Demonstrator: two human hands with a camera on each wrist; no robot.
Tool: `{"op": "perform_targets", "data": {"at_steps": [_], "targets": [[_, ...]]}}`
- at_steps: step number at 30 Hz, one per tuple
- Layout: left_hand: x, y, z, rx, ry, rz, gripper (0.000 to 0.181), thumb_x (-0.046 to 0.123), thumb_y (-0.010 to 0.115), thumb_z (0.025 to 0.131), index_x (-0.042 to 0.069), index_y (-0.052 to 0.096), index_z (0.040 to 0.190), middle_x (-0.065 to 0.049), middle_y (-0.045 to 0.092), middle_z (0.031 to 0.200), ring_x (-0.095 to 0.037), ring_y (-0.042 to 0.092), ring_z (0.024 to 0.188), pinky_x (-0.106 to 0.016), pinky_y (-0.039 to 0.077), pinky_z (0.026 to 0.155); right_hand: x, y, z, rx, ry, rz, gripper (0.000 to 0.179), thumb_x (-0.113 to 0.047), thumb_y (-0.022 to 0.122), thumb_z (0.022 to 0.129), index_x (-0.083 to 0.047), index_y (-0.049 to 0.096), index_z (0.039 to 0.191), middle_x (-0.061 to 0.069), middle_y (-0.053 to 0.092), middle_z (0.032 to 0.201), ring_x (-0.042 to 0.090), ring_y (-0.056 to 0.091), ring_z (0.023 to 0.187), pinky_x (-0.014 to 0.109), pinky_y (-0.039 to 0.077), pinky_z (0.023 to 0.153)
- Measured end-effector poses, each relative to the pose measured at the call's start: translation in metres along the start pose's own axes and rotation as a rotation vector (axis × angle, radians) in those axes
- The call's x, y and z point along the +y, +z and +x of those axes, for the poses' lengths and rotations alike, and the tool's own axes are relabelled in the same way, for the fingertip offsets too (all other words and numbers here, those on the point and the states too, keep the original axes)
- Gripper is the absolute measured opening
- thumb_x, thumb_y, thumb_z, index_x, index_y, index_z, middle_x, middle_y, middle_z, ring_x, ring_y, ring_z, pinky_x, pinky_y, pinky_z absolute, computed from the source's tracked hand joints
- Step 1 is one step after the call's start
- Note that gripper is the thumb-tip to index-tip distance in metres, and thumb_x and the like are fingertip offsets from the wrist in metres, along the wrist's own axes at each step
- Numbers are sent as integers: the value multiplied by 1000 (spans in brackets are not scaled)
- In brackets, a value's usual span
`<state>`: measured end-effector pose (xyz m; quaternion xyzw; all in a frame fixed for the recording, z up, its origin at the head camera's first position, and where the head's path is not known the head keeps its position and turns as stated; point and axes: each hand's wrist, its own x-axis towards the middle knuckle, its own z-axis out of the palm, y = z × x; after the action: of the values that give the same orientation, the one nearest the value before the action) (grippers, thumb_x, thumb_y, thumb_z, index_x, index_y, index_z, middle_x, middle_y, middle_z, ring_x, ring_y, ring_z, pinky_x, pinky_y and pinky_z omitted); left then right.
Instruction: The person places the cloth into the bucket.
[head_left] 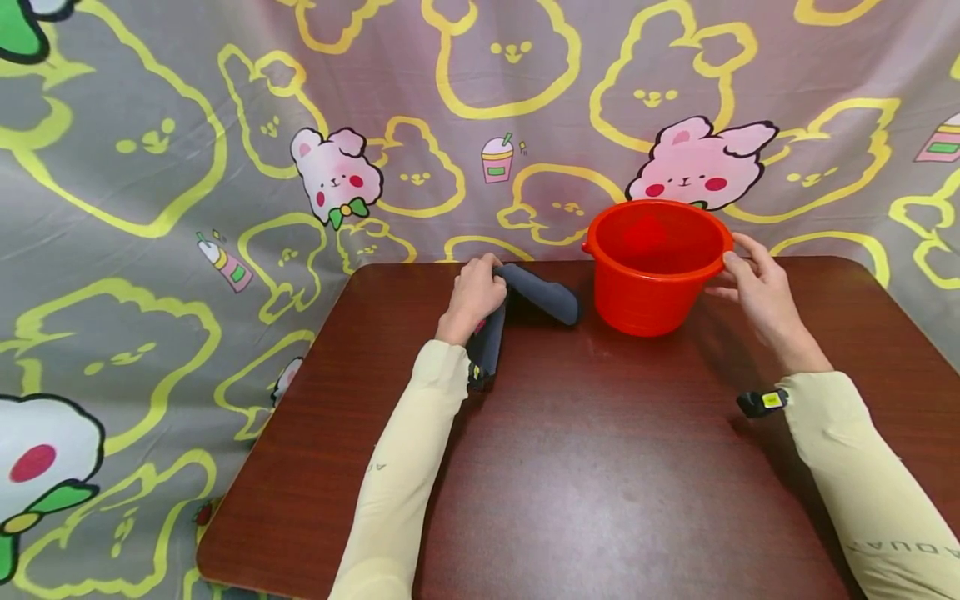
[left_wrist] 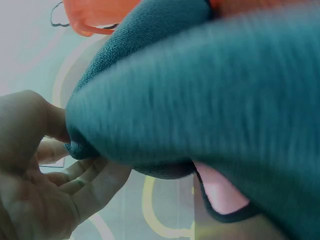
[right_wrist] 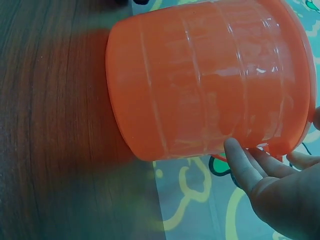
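My left hand grips the upper end of a dark blue-grey cloth, thick and folded like a towel. One part of it hangs down beside the wrist and another reaches right to a rounded end near the bucket. In the left wrist view the soft, textured cloth fills much of the picture, pinched between thumb and fingers. A red plastic bucket stands upright on the table to the right of the cloth. My right hand holds its right rim, with fingers against the outer wall in the right wrist view.
The brown wooden table has rounded corners, and both things are near its back edge. Behind it and to the left hangs a grey curtain with yellow cartoon outlines. A black strap with a yellow-marked piece is at the right wrist.
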<state>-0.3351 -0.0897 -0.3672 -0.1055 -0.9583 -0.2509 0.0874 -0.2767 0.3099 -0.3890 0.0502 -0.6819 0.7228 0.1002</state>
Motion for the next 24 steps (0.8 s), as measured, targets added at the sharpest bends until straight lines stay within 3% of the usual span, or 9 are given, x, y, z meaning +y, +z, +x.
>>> {"op": "perform_targets", "data": {"at_steps": [8, 14, 20, 24], "targets": [[11, -12, -2, 11, -29, -78, 30, 18, 48, 95, 13, 63, 121, -8, 67, 120, -28, 62, 99, -46, 47, 96, -2, -2, -1, -15, 11, 14, 58, -25, 56, 99, -13, 34, 152, -6, 63, 111, 1, 70, 86, 17, 57, 66], [19, -21, -2, 23, -19, -101, 30, 17, 49, 96, 14, 65, 122, -8, 66, 121, -28, 61, 103, -44, 48, 94, -4, -6, -1, -31, 22, 15, 60, -24, 57, 99, -12, 33, 152, -9, 66, 108, 1, 70, 85, 18, 57, 65], [27, -32, 1, 107, -11, -202, 27, 16, 52, 94, 13, 66, 117, -11, 69, 111, -30, 62, 99, -42, 51, 89, -4, -2, 0, -26, -8, 71, 57, -20, 57, 99, -8, 35, 150, -8, 67, 106, 2, 71, 84, 19, 57, 66], [34, -40, 3, 167, -12, -277, 27, 16, 52, 94, 12, 67, 116, -11, 70, 108, -28, 63, 94, -40, 52, 85, -5, 0, -2, -11, 13, 49, 57, -24, 57, 99, -12, 36, 150, -4, 61, 115, 1, 69, 87, 19, 57, 65]]}}
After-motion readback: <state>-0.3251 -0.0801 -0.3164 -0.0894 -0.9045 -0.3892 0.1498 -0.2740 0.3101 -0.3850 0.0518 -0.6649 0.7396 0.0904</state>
